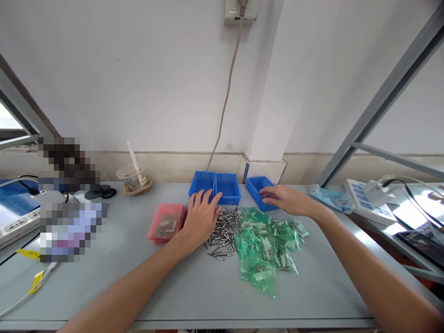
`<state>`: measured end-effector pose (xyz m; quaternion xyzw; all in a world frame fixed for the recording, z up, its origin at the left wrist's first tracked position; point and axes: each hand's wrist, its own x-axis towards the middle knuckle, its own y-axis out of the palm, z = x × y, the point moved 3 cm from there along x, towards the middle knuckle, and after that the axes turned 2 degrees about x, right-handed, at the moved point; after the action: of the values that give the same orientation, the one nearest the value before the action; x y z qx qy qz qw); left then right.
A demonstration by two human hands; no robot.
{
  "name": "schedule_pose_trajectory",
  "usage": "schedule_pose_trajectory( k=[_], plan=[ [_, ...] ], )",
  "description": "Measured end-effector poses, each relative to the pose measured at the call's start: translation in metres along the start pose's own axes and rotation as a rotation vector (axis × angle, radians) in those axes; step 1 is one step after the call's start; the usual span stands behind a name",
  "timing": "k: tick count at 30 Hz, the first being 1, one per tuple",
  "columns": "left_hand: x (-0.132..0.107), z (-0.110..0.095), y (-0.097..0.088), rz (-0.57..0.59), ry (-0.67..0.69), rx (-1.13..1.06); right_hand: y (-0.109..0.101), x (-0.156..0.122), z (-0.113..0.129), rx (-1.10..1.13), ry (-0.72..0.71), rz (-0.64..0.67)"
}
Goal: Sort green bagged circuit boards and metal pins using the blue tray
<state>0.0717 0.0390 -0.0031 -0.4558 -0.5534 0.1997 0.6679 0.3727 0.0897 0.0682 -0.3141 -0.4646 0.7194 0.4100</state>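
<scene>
My left hand (pixel 201 217) lies flat with fingers stretched out on the grey table, at the left edge of a loose pile of small metal pins (pixel 224 231). My right hand (pixel 286 200) reaches to the single blue bin (pixel 258 187); its fingers rest on the bin's near rim, slightly curled, holding nothing that I can see. A heap of small green plastic bags (pixel 268 245) with pins inside lies in front of that hand. A stack of pink bags (pixel 166 223) sits just left of my left hand. Two joined blue bins (pixel 215 187) stand behind the pins.
A plastic cup with a straw (pixel 133 175) stands at the back left on a coaster. A power strip (pixel 17 224) lies at the far left and another (pixel 364 199) at the right beyond a metal frame post. A cable hangs down the wall from a socket (pixel 239 11).
</scene>
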Motion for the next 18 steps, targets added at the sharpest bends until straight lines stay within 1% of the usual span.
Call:
schedule_pose_trajectory(
  k=[3,6,9,14,18],
  plan=[
    [0.001,0.000,0.000,0.003,-0.003,-0.018,0.004,0.012,0.003,0.034,-0.030,0.055],
    [0.002,0.000,-0.002,0.005,-0.001,-0.048,0.010,0.026,0.006,0.054,-0.053,0.015],
    [0.002,-0.002,-0.003,0.012,0.016,-0.060,0.021,0.036,0.012,0.075,-0.059,-0.028],
    [0.004,-0.005,-0.004,0.025,0.051,-0.050,0.040,0.038,0.022,0.052,-0.077,-0.114],
    [0.006,-0.004,-0.002,0.037,0.096,-0.058,0.040,0.033,0.020,0.065,-0.110,-0.163]
  ],
)
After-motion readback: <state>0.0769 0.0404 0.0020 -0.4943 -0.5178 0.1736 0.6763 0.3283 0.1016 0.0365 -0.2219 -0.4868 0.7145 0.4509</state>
